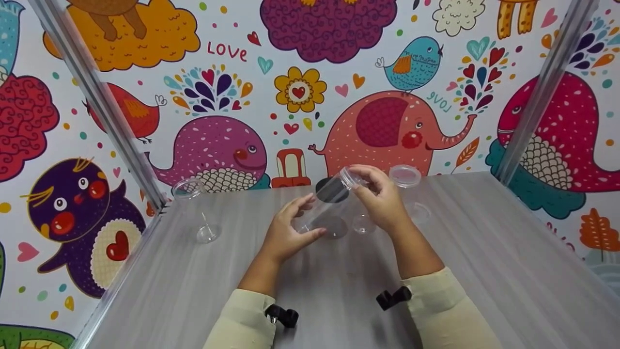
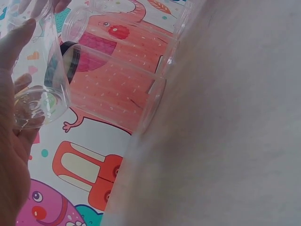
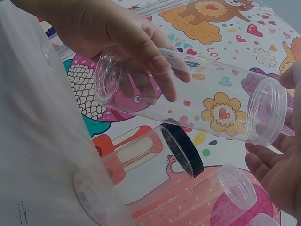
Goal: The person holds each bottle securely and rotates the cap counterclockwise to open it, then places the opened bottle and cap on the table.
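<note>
Both hands hold a clear plastic jar (image 1: pixel 322 203) in the air, tilted with its ridged clear top up to the right. My left hand (image 1: pixel 289 230) grips its lower end, fingers behind and thumb in front; the right wrist view shows them round the jar (image 3: pixel 188 96). At the top end, my right hand (image 1: pixel 380 194) pinches the ridged rim between thumb and fingers. Whether that rim is a lid or bare neck I cannot tell. Just behind stands a clear jar with a black lid (image 3: pixel 183 149), partly hidden in the head view by the held jar.
A clear jar (image 1: pixel 188 188) stands at the back left of the grey table (image 1: pixel 232 271). Another jar (image 1: pixel 405 176) is at the back right, and a jar base (image 1: pixel 364 224) shows beneath the right hand. A patterned wall (image 1: pixel 300 131) closes off the back, with metal posts at both sides.
</note>
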`<state>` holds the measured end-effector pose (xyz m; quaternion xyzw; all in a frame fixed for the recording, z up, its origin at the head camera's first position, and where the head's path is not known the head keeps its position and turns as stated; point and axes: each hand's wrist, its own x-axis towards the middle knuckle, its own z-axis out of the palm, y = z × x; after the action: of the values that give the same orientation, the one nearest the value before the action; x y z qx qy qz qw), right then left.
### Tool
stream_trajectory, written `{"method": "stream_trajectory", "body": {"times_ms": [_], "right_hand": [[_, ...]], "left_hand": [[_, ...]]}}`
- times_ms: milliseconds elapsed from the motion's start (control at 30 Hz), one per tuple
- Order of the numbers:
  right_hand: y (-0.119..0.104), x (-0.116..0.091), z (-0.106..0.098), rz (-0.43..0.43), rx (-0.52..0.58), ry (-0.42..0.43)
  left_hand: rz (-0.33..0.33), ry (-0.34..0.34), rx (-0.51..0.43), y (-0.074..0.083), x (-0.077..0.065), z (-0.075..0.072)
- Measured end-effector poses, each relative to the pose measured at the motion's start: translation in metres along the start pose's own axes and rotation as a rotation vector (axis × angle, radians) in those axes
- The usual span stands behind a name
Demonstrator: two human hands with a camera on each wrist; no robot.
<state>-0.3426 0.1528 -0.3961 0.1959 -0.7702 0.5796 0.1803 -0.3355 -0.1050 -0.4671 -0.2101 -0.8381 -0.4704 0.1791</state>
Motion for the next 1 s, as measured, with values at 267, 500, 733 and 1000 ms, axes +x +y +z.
{"method": "stream_trajectory", "body": {"times_ms": [267, 500, 733, 1000], "right_hand": [[-0.0025, -0.0007, -0.0007, 0.030, -0.051, 0.032], [-0.0010, 0.0002, 0.0005, 0.093, -0.122, 0.048], [-0.0021, -0.0010, -0.0010, 0.069, -0.039, 0.040], [-0.0026, -0.0008, -0.0011, 0.058, 0.003, 0.022]], "left_hand": [[-0.014, 0.001, 0.000, 0.0012, -0.0009, 0.0006], [-0.013, -0.003, -0.001, 0.0010, -0.0012, 0.0012], [-0.020, -0.014, -0.005, -0.0002, -0.0012, 0.0004], [-0.029, -0.038, -0.020, -0.0014, -0.0006, -0.0003]]}}
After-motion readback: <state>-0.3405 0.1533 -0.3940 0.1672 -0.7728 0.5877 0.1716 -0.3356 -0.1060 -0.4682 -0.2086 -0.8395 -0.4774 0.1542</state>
